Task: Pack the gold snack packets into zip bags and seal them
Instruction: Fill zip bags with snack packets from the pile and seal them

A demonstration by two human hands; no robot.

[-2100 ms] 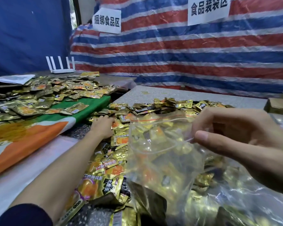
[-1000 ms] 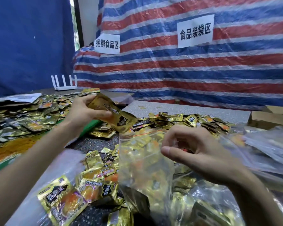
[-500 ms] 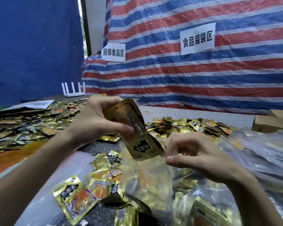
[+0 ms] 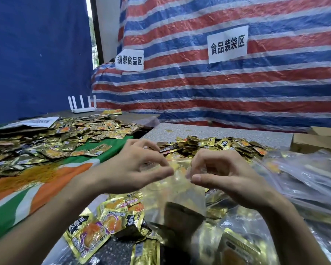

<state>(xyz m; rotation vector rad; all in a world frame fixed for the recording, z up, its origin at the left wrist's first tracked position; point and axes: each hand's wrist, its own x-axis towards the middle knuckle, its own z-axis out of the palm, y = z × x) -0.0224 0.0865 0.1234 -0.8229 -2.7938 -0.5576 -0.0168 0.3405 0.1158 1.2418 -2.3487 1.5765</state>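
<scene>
Left hand: the left hand (image 4: 131, 167) is raised over the table, thumb and fingers pinched on the left side of the zip bag's top edge; the other fingers curl above it.
Right hand: the right hand (image 4: 224, 175) mirrors it, thumb and forefinger nipped on the right side of the same edge, thumb tip just beside the left thumb tip, not touching.
Zip bag: the clear zip bag (image 4: 173, 199) hangs between the two hands, upright, mouth at the top with a red line along it; gold packets show through the plastic. Whether the strip is pressed closed, I cannot tell.
Loose packets, near: gold snack packets (image 4: 96, 226) lie scattered on the speckled table (image 4: 208, 131) under the wrists, some face up with orange print.
Loose packets, far: a second heap of packets (image 4: 218, 145) sits behind the hands.
Left table: many more packets (image 4: 55, 138) are spread over a green, orange and white cloth (image 4: 36, 186).
Right side: crumpled clear bags (image 4: 304, 176) are piled beside the right wrist; a cardboard box (image 4: 317, 141) stands behind them.
Backdrop: a red, white and blue striped tarp (image 4: 218, 88) carries two white signs (image 4: 227, 44); a white router (image 4: 82, 107) stands at the far left.
</scene>
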